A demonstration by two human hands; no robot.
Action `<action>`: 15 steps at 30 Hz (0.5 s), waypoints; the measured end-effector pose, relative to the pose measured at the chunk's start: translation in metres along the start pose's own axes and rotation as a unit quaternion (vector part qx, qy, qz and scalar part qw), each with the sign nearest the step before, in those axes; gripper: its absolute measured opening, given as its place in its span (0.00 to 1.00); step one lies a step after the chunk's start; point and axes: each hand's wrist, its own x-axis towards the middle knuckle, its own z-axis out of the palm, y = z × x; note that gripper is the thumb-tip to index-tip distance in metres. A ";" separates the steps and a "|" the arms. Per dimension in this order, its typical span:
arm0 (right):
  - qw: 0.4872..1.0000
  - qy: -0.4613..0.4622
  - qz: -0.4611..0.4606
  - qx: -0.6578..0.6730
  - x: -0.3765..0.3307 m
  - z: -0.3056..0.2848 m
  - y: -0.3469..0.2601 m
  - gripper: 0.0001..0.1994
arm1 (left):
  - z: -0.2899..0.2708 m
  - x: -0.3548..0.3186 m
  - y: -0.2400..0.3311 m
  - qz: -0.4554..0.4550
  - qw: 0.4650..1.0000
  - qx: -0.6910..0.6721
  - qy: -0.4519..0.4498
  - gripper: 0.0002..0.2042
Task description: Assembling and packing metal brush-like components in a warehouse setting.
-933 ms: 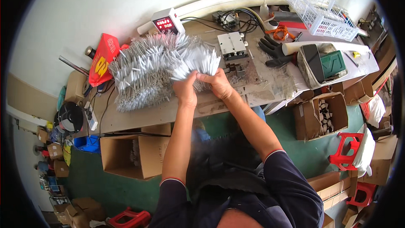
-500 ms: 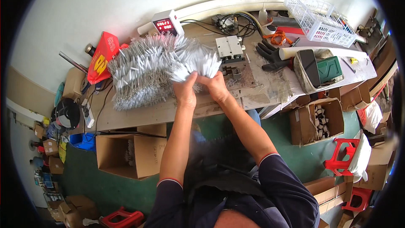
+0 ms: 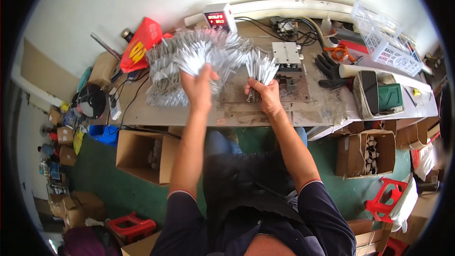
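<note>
A large heap of thin wire brushes with white bristles [image 3: 163, 87] lies on the left half of the bench. My left hand [image 3: 196, 87] is closed round a bunch of these brushes [image 3: 192, 59], held in front of the heap, the white ends fanning up past the fingers; motion blurs it a little. To its right, my right hand [image 3: 266, 96] grips another bunch of brushes [image 3: 261, 68] near its lower part. White tips point up and wire stems show beneath the fingers. The two bunches are apart from each other.
Behind the heap stands a white counter box with a red display [image 3: 219, 18]. A metal fixture [image 3: 286, 56] sits right of my right hand, near a dark glove [image 3: 327, 68] and a tub with a phone [image 3: 369, 90]. A red bag [image 3: 142, 47] leans at left; cardboard boxes [image 3: 142, 154] stand below.
My hands were together at one cluster of white brushes; now they are apart, each with its own bunch. The right hand has moved right, and the whole view has shifted.
</note>
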 end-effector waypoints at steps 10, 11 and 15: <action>0.987 -0.047 -0.002 -0.153 -0.001 0.006 0.008 0.02 | -0.138 0.132 -0.016 -0.114 0.728 0.675 -0.028 0.25; 0.987 -0.049 -0.007 -0.152 -0.001 0.007 0.008 0.02 | -0.135 0.127 -0.022 -0.124 0.694 0.709 -0.031 0.29; 0.989 -0.054 -0.007 -0.139 -0.002 0.009 0.008 0.03 | -0.133 0.127 -0.016 -0.115 0.690 0.714 -0.038 0.35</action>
